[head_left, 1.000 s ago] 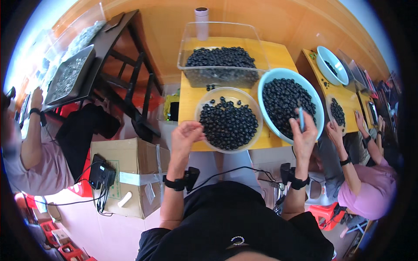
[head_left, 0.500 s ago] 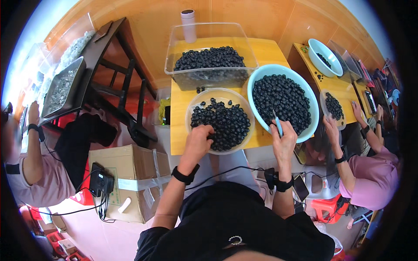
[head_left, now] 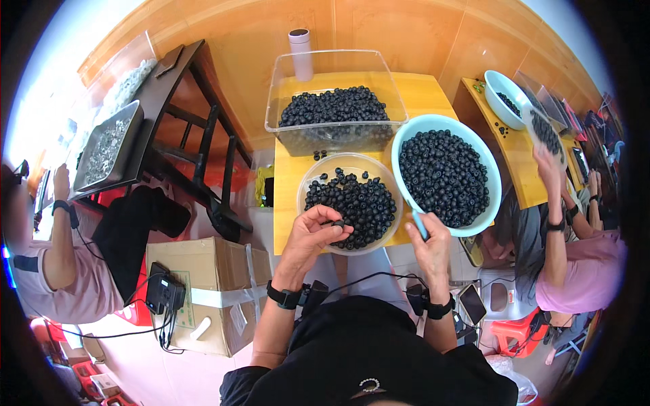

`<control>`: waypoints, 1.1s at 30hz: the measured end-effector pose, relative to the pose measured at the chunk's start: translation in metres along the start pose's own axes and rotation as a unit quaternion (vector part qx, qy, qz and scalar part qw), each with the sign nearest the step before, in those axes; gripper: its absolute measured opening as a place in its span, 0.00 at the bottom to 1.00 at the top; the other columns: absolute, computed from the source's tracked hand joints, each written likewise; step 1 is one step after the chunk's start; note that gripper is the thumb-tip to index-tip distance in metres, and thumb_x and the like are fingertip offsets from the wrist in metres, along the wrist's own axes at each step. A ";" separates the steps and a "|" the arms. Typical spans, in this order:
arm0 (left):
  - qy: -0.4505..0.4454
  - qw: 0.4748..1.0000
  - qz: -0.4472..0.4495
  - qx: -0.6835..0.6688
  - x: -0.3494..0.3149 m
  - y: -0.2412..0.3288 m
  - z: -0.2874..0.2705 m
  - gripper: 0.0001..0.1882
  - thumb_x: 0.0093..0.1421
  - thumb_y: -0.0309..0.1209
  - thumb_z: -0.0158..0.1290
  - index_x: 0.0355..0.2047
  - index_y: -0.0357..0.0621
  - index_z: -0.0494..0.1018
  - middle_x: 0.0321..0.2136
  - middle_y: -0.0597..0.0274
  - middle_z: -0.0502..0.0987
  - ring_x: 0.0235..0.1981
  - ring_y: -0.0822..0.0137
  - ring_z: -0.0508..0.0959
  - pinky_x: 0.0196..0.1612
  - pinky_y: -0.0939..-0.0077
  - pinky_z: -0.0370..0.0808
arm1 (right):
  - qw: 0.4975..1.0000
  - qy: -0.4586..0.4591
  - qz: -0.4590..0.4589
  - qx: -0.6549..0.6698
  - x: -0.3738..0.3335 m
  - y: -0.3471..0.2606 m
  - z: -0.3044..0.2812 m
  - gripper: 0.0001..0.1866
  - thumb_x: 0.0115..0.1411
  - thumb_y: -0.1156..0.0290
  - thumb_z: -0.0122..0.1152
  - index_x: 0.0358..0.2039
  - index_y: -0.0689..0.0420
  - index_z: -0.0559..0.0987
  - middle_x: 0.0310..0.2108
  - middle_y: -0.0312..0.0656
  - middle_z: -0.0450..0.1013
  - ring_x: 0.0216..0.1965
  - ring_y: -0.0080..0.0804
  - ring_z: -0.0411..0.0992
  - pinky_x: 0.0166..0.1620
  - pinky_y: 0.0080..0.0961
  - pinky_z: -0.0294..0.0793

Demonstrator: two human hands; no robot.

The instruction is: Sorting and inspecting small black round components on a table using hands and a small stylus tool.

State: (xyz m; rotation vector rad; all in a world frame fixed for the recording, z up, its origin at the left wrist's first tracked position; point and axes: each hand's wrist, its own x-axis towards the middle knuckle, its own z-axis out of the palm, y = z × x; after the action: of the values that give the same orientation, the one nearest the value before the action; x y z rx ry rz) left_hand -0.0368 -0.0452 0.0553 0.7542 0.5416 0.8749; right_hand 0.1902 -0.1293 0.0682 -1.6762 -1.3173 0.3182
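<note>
My left hand (head_left: pixel 306 240) is raised over the near rim of a round clear tub (head_left: pixel 302 183), pinching a small black round piece (head_left: pixel 338 224) between thumb and fingertips. Many black round pieces lie in the tub below it. In my right hand (head_left: pixel 432 252) is a slim tool with a light blue handle (head_left: pixel 420 225); its thin tip points up and away, and I cannot tell its exact kind. This hand is by the near-left rim of a light blue basin (head_left: pixel 496 193), which is heaped with the same black pieces.
Behind the tub stands a clear rectangular box (head_left: pixel 338 140) of black pieces, with a pink bottle (head_left: pixel 300 57) behind it. A cardboard box (head_left: pixel 203 271) stands left of the yellow table (head_left: pixel 433 95). People work at both sides; one at right lifts a clear tub (head_left: pixel 546 135).
My left hand has come up out of the tub with a piece in its fingertips. My right hand has drawn the tool back from over the basin. At right, the co-worker's tub is raised and tilted.
</note>
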 end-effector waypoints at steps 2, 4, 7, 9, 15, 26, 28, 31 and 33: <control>-0.009 0.998 0.006 -0.056 -0.004 -0.004 0.000 0.11 0.53 0.16 0.54 0.37 0.39 0.70 0.34 0.59 0.74 0.35 0.65 0.80 0.39 0.77 0.80 | 0.998 -0.049 0.009 0.039 -0.005 -0.003 0.008 0.11 0.49 0.77 0.62 0.35 0.63 0.78 0.21 0.41 0.68 0.21 0.30 0.66 0.26 0.24 0.63; -0.033 0.991 -0.005 -0.127 -0.004 -0.011 -0.006 0.09 0.55 0.18 0.53 0.37 0.38 0.72 0.36 0.57 0.76 0.35 0.66 0.80 0.39 0.77 0.80 | 0.996 -0.075 0.033 0.044 -0.006 -0.016 0.014 0.11 0.49 0.77 0.63 0.35 0.64 0.78 0.21 0.42 0.68 0.22 0.31 0.67 0.27 0.24 0.64; -0.061 0.976 -0.020 -0.209 -0.003 -0.018 -0.010 0.09 0.56 0.19 0.52 0.39 0.38 0.72 0.35 0.56 0.76 0.35 0.67 0.80 0.38 0.78 0.80 | 0.988 -0.091 -0.076 0.096 -0.008 -0.024 0.023 0.11 0.51 0.76 0.61 0.37 0.64 0.77 0.23 0.44 0.70 0.23 0.35 0.69 0.28 0.28 0.67; -0.055 0.974 -0.024 -0.217 -0.004 -0.020 -0.008 0.09 0.57 0.20 0.52 0.39 0.37 0.72 0.35 0.56 0.76 0.35 0.68 0.80 0.37 0.79 0.80 | 0.985 -0.125 -0.077 0.091 -0.008 -0.034 0.023 0.11 0.52 0.75 0.60 0.37 0.63 0.77 0.23 0.44 0.70 0.23 0.36 0.69 0.27 0.28 0.67; -0.043 0.976 -0.052 -0.208 -0.006 -0.019 -0.002 0.09 0.58 0.22 0.52 0.40 0.36 0.71 0.35 0.55 0.77 0.33 0.69 0.80 0.37 0.81 0.80 | 0.977 -0.165 -0.115 0.076 -0.010 -0.042 0.027 0.11 0.54 0.72 0.60 0.38 0.60 0.77 0.23 0.42 0.70 0.21 0.38 0.70 0.24 0.29 0.67; -0.077 0.973 -0.056 -0.211 -0.006 -0.022 -0.004 0.08 0.58 0.23 0.53 0.39 0.38 0.71 0.34 0.55 0.77 0.31 0.72 0.79 0.36 0.81 0.80 | 0.973 -0.171 -0.156 0.007 -0.008 -0.044 0.023 0.12 0.53 0.69 0.62 0.38 0.57 0.78 0.24 0.40 0.72 0.21 0.39 0.72 0.23 0.30 0.70; -0.081 0.973 -0.056 -0.210 -0.006 -0.022 -0.006 0.08 0.58 0.23 0.53 0.39 0.38 0.71 0.34 0.55 0.77 0.31 0.72 0.79 0.35 0.81 0.80 | 0.972 -0.174 -0.157 0.008 -0.007 -0.045 0.023 0.12 0.53 0.69 0.62 0.38 0.57 0.78 0.24 0.40 0.72 0.22 0.39 0.72 0.23 0.30 0.70; -0.079 0.973 -0.056 -0.209 -0.007 -0.022 -0.007 0.08 0.58 0.24 0.53 0.38 0.38 0.71 0.34 0.55 0.77 0.30 0.72 0.79 0.35 0.81 0.80 | 0.971 -0.179 -0.159 0.010 -0.006 -0.045 0.023 0.12 0.52 0.69 0.62 0.38 0.57 0.78 0.24 0.41 0.72 0.22 0.39 0.72 0.23 0.30 0.70; -0.082 0.973 -0.058 -0.209 -0.007 -0.021 -0.007 0.07 0.58 0.23 0.53 0.37 0.38 0.71 0.34 0.54 0.77 0.29 0.72 0.79 0.34 0.82 0.80 | 0.970 -0.183 -0.160 0.010 -0.006 -0.042 0.024 0.12 0.52 0.69 0.62 0.38 0.57 0.78 0.24 0.41 0.72 0.22 0.39 0.72 0.24 0.30 0.70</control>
State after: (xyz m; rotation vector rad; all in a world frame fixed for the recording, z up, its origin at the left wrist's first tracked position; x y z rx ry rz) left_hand -0.0353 -0.0575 0.0356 0.3999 0.2383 0.7766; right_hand 0.1453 -0.1228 0.0872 -1.3975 -1.8237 0.4600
